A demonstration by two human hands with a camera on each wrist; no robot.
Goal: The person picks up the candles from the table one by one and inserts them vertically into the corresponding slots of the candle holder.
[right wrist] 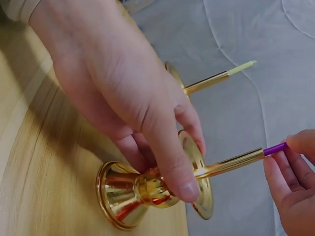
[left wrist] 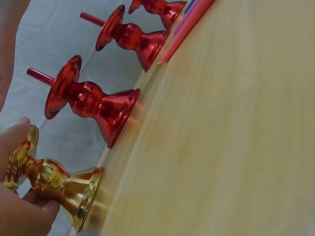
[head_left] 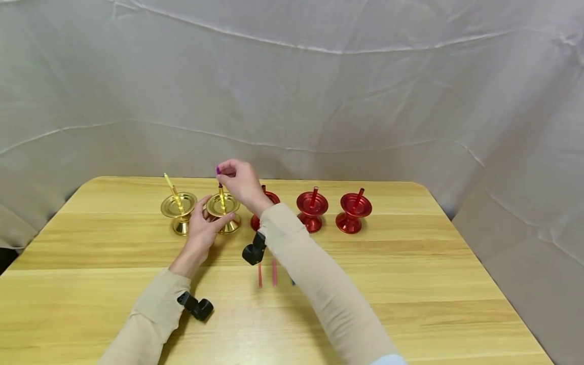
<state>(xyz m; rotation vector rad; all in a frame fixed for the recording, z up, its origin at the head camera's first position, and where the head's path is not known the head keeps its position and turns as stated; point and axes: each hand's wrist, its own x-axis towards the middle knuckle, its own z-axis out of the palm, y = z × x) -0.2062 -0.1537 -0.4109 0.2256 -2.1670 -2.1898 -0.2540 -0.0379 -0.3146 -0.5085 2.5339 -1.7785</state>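
My left hand (head_left: 203,228) grips the second gold candle holder (head_left: 229,225) from the left, its thumb and fingers around the stem just under the dish. In the right wrist view the holder's narrow tube (right wrist: 231,163) points up from the dish. My right hand (head_left: 244,185) pinches a thin purple candle (right wrist: 274,149), whose lower end sits at the mouth of that tube; how deep it goes is hidden. To the left stands another gold candle holder (head_left: 181,223) with a pale yellow candle (head_left: 168,180) upright in its tube.
Three red candle holders stand to the right: one partly behind my right wrist (head_left: 255,223), a middle one (head_left: 312,223) and a far-right one (head_left: 350,223). Nearer me on the wooden table (head_left: 410,304) lie a red candle (head_left: 260,276), a pink candle (head_left: 275,274) and a blue candle (head_left: 293,282), partly under my right forearm.
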